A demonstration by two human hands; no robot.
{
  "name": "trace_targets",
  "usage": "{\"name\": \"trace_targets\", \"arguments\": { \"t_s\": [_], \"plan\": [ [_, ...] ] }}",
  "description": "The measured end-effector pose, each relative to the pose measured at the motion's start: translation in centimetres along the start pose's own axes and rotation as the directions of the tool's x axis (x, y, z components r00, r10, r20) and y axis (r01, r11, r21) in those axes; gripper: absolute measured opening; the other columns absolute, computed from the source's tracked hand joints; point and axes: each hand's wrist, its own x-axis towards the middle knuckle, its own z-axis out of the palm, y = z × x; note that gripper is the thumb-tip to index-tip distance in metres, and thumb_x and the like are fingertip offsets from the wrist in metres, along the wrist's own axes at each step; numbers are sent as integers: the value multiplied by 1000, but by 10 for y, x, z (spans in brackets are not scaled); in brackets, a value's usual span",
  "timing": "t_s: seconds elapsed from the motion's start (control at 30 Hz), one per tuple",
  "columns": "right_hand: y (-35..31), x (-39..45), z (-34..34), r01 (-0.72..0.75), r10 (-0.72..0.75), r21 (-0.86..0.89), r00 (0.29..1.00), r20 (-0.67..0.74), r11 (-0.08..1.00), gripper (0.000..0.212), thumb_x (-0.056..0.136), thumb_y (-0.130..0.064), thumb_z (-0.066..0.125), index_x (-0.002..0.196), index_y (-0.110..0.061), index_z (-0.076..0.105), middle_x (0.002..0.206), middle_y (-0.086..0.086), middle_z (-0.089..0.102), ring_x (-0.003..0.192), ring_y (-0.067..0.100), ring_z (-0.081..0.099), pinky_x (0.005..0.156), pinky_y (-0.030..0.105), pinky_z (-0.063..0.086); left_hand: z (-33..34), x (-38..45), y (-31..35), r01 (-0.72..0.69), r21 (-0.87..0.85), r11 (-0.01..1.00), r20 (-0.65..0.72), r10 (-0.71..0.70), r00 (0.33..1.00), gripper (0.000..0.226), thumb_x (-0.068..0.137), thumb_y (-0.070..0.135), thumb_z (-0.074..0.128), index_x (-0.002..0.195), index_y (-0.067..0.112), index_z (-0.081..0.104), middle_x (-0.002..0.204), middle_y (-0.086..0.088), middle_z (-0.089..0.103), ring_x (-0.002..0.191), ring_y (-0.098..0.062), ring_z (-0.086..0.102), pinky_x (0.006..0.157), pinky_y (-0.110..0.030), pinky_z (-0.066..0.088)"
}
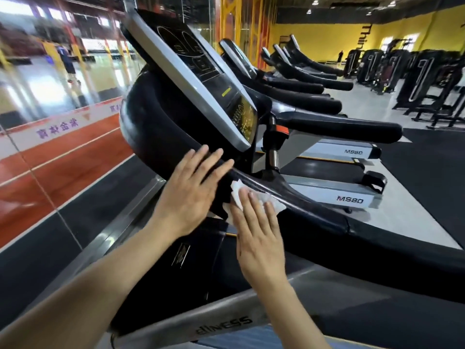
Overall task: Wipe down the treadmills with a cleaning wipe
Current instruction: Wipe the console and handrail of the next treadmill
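Observation:
The nearest treadmill fills the view, its black and silver console [201, 79] tilted above a curved black handrail [314, 212]. A white cleaning wipe [273, 201] lies on the rail just below the console. My right hand [256, 235] is flat on top of the wipe, fingers together, pressing it against the rail. Resting flat on the console's black lower housing [156, 127] is my left hand [188, 190], fingers spread, holding nothing. The two hands sit side by side, nearly touching.
A row of several more treadmills [327, 122] runs off to the right, labelled MS80. Black weight machines [415, 79] stand at the far right by a yellow wall. A glass wall on the left overlooks a red track [63, 162]. A silver frame bar [221, 323] crosses below my arms.

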Motion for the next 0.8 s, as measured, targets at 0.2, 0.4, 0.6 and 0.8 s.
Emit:
{"name": "trace_targets", "arguments": {
  "t_s": [0.2, 0.4, 0.6, 0.8],
  "plan": [
    [69, -23, -42, -333, 443, 400, 868, -224, 854, 61, 91, 16, 47, 147, -5, 41, 145, -4, 48, 131, 15, 50, 113, 28, 35, 12, -1, 15, 85, -79, 993, -75, -91, 993, 50, 102, 16, 45, 152, 12, 46, 157, -11, 42, 155, -32, 21, 127, -54, 13],
    [73, -19, -41, -403, 451, 215, 851, -269, 889, 33, 103, -5, 44, 131, -5, 62, 135, 8, 62, 132, 24, 51, 110, 52, 40, 15, -5, 8, 18, -121, 992, -121, -33, 992, 50, 103, 19, 43, 153, 11, 45, 158, -13, 41, 155, -33, 21, 128, -51, 10],
    [-11, 39, -3, -358, 383, 137, 881, -278, 924, 42, 102, -12, 39, 141, -4, 55, 146, 9, 53, 142, 26, 43, 115, 51, 33, 27, -3, -15, -116, -113, 987, -226, 88, 970, 51, 102, 19, 44, 153, 12, 45, 158, -12, 44, 151, -35, 31, 126, -51, 16],
    [-51, 59, 22, -357, 357, 67, 866, -350, 932, 41, 104, -6, 45, 144, -1, 49, 155, 14, 42, 148, 27, 33, 122, 50, 25, 36, -5, -33, -247, -215, 945, -268, 186, 945, 56, 103, 19, 38, 156, 2, 33, 165, -13, 30, 155, -35, 22, 127, -51, 12]
  ]
}}
